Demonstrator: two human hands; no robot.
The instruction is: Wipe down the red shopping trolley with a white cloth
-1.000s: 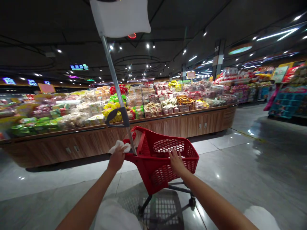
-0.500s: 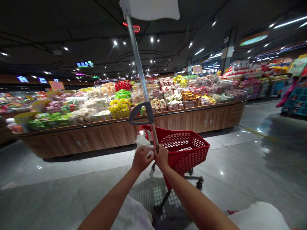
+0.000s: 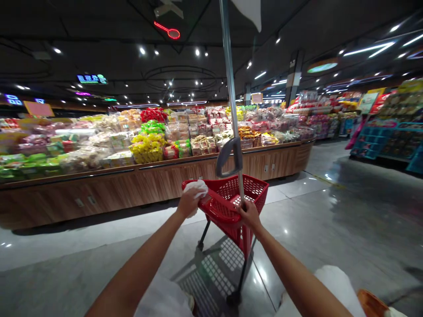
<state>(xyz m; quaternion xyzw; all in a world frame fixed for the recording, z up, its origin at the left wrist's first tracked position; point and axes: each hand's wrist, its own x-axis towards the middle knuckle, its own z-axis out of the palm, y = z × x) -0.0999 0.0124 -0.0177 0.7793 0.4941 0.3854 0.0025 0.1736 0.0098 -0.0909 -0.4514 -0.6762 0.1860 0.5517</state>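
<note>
A red shopping cart (image 3: 221, 211) with perforated basket walls stands before me on the floor. My left hand (image 3: 188, 203) is closed on a crumpled white cloth (image 3: 199, 188), pressed against the left end of the cart's handlebar. At the bar's right end, my right hand (image 3: 250, 215) is wrapped round the lower part of a metal pole (image 3: 228, 66). The pole rises from there, leaning slightly left. A grey loop handle (image 3: 228, 158) sits partway up it, and a white panel (image 3: 251, 11) shows near the top, cut off by the frame.
Beyond the cart runs a long wooden display counter (image 3: 172, 180) heaped with packaged goods, including yellow packs (image 3: 147, 147). Blue shelving (image 3: 372, 138) stands at the right. Glossy grey floor (image 3: 307, 211) lies between them. Something orange-brown (image 3: 373, 304) shows at the lower right edge.
My left hand has moved left, away from my right, carrying the cloth along the handlebar. My right hand and the pole have shifted right, and the cart has turned in view.
</note>
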